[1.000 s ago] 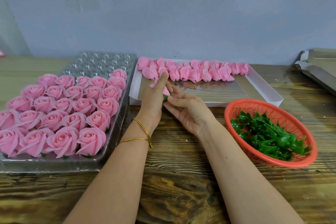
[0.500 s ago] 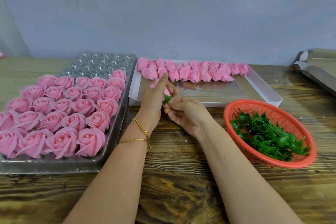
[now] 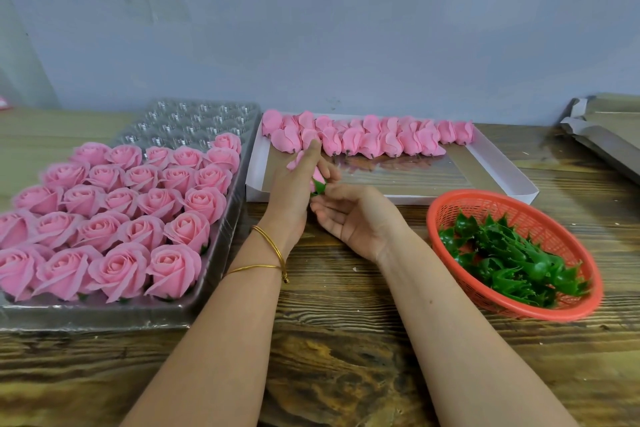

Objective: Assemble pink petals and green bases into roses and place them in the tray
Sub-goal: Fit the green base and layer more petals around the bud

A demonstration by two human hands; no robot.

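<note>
Hiding most of the pink bud (image 3: 317, 180), the left grip (image 3: 294, 184) is grasping it just over the front wall of the white box (image 3: 502, 166), so only slivers of pink are showing past the fingers. The right grip (image 3: 353, 215), palm up, is pinching the green base (image 3: 319, 186) against the bud's lower end, between both grips. Finished roses (image 3: 138, 204) are filling the clear tray (image 3: 194, 118) at left, about twenty-five showing, the leftmost cut off by the edge. Loose buds (image 3: 381, 139) in the box are overlapping too much for counting. One red basket (image 3: 519, 198) is holding tangled spare bases (image 3: 512, 260). Two gold bangles (image 3: 266, 243) are circling the left wrist above the wooden tabletop (image 3: 346, 340)
</note>
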